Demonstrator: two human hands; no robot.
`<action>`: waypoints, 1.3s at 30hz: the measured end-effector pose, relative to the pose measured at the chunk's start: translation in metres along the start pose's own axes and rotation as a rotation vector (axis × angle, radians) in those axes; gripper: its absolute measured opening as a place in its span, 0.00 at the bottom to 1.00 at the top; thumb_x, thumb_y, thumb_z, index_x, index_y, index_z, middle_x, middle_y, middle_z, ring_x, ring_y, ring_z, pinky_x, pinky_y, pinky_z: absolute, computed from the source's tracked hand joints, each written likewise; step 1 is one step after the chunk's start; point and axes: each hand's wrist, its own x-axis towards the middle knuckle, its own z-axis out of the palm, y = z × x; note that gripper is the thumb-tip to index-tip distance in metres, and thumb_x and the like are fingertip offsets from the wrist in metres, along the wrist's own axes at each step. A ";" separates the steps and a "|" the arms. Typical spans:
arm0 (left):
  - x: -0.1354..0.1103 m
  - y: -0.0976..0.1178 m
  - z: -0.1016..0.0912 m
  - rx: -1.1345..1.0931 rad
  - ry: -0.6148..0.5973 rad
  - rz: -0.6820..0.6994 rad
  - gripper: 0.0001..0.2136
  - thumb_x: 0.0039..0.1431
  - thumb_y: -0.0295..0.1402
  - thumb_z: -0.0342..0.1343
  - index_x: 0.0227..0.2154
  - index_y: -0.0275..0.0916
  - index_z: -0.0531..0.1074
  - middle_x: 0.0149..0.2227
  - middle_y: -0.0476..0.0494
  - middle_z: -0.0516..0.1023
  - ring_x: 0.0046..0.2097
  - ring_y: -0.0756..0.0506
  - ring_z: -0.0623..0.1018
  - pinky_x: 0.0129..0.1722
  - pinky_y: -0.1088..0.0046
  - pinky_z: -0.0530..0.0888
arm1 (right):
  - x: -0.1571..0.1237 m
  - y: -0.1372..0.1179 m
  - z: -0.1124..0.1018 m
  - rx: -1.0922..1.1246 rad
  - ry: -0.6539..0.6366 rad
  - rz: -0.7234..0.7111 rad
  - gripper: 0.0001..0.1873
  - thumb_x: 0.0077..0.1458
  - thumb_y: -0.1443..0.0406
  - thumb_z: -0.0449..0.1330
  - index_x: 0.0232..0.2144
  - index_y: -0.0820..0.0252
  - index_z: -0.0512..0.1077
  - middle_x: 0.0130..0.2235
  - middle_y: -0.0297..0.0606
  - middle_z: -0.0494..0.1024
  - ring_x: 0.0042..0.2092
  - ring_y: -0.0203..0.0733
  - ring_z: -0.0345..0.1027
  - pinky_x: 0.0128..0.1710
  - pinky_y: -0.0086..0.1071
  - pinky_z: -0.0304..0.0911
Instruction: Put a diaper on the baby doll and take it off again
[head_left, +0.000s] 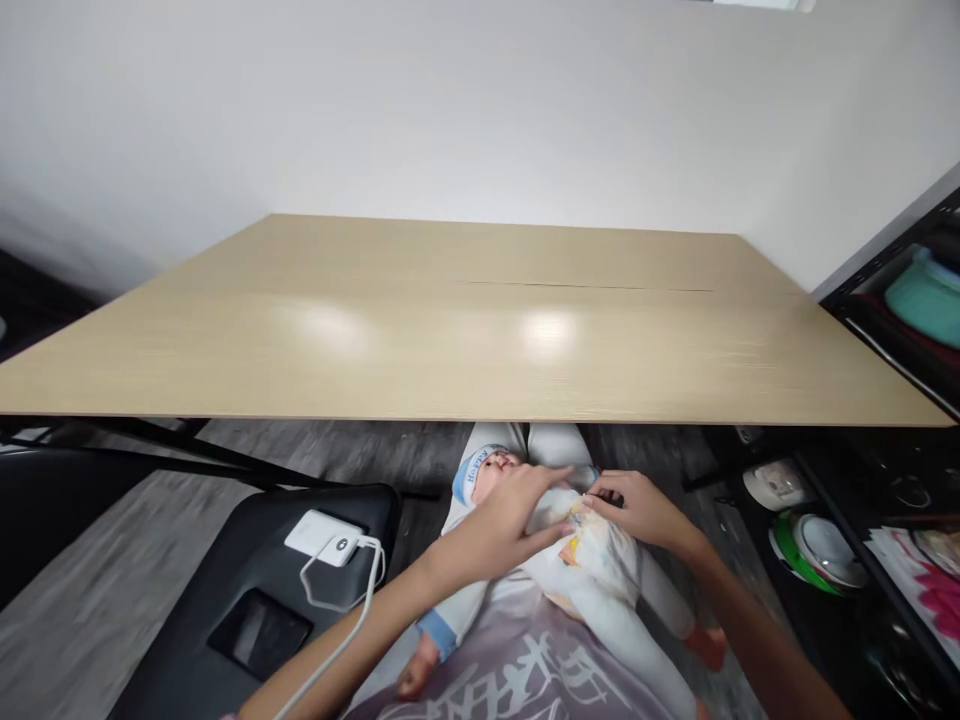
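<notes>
A baby doll (541, 575) lies on its back across my lap, its head to the left under a white cap with a blue band (469, 475). It wears white clothing with blue cuffs, and its feet point to the lower right. Around its hips is a white diaper (611, 540) with a yellow print. My left hand (525, 510) rests over the doll's belly, fingers and thumb stretched apart. Fingers bent, my right hand (626, 505) pinches the upper edge of the diaper. The fingertips are partly hidden there.
A wooden table (480, 350) stands just beyond my knees. On the black stool (195, 600) at left lie a white power bank (322, 537) with a cable and a dark phone (259, 633). The cable runs along my left arm. Black shelves with bowls (825, 548) stand at right.
</notes>
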 end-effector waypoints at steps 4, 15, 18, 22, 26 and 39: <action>0.025 -0.008 0.020 -0.246 -0.081 0.073 0.23 0.73 0.43 0.61 0.67 0.45 0.71 0.57 0.39 0.83 0.58 0.38 0.79 0.62 0.60 0.73 | 0.009 0.026 0.003 -0.015 0.100 0.007 0.18 0.68 0.55 0.60 0.32 0.57 0.83 0.32 0.37 0.83 0.34 0.41 0.74 0.36 0.33 0.63; 0.004 -0.021 0.016 -0.487 -0.093 -0.039 0.21 0.69 0.53 0.61 0.51 0.40 0.81 0.47 0.37 0.84 0.50 0.40 0.80 0.58 0.60 0.77 | 0.006 0.006 0.011 0.103 -0.051 -0.111 0.33 0.71 0.48 0.61 0.71 0.55 0.71 0.70 0.49 0.74 0.69 0.56 0.70 0.71 0.52 0.63; -0.004 -0.025 -0.010 -0.588 -0.317 -0.034 0.25 0.64 0.59 0.64 0.45 0.41 0.83 0.44 0.38 0.85 0.45 0.41 0.80 0.53 0.61 0.79 | -0.005 -0.015 0.007 0.089 -0.146 -0.200 0.30 0.73 0.49 0.60 0.71 0.52 0.72 0.68 0.48 0.76 0.69 0.54 0.68 0.71 0.49 0.62; 0.000 -0.023 -0.034 -0.650 -0.571 -0.038 0.26 0.60 0.63 0.65 0.37 0.42 0.83 0.36 0.42 0.83 0.37 0.44 0.79 0.44 0.66 0.80 | -0.045 -0.015 -0.021 0.106 -0.141 -0.175 0.25 0.75 0.48 0.54 0.50 0.53 0.86 0.43 0.43 0.83 0.49 0.49 0.75 0.53 0.42 0.71; 0.053 -0.008 -0.007 -0.493 -0.462 0.104 0.20 0.66 0.54 0.62 0.45 0.42 0.83 0.40 0.43 0.83 0.42 0.44 0.81 0.48 0.67 0.78 | -0.093 0.000 -0.038 0.258 -0.119 0.104 0.39 0.74 0.40 0.46 0.33 0.56 0.85 0.32 0.43 0.81 0.37 0.49 0.74 0.41 0.40 0.69; 0.152 0.020 0.130 0.194 -0.707 0.159 0.30 0.42 0.40 0.78 0.50 0.36 0.82 0.42 0.36 0.89 0.46 0.31 0.87 0.41 0.61 0.81 | -0.132 0.056 0.053 0.189 -0.173 0.409 0.27 0.55 0.38 0.59 0.22 0.51 0.76 0.26 0.37 0.78 0.35 0.54 0.76 0.36 0.43 0.67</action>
